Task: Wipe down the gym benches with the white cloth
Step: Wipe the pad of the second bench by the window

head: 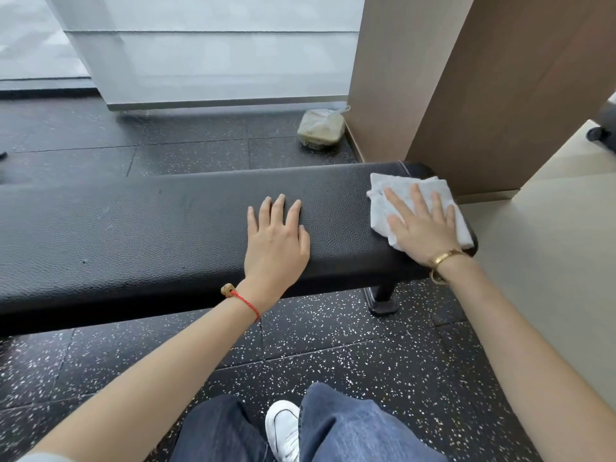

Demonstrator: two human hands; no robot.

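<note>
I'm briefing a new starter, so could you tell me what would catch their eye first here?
The right hand pressing a white cloth flat on the right end of the black bench, fingers straight. The left hand rests open on the padding mid-bench. Behind, a bagged container sits on the speckled floor.

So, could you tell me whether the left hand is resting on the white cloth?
No, the left hand lies flat on the bare bench; the right hand presses the white cloth.
</note>
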